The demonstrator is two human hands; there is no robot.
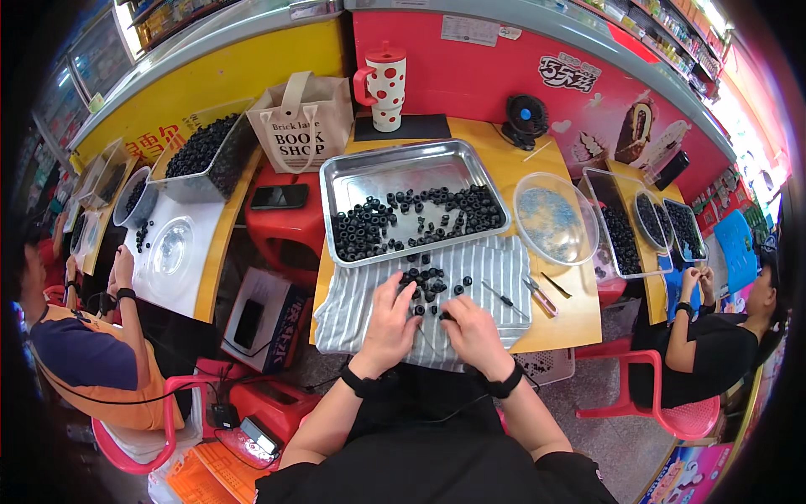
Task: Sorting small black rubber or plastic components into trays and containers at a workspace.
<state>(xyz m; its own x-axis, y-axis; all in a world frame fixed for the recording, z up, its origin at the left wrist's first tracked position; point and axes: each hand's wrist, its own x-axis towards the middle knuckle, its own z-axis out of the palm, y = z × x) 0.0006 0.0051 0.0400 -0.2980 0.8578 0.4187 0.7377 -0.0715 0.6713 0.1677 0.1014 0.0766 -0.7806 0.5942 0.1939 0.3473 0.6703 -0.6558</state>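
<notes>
Small black ring-like pieces lie in a loose cluster on a grey-and-white striped cloth in front of me. At the cluster's left edge is my left hand, its fingers bent together beside a black piece; a thin tool tip seems to show by its thumb, but its grip is hidden. Opposite it, my right hand pinches a small black piece at its fingertips. Behind the cloth stands a metal tray holding many more black pieces.
Tweezers, a pink-handled tool and a thin dark tool lie to the right. Beyond them is a round clear tub. A spotted tumbler, a tote bag and a small fan stand behind. People sit at both sides.
</notes>
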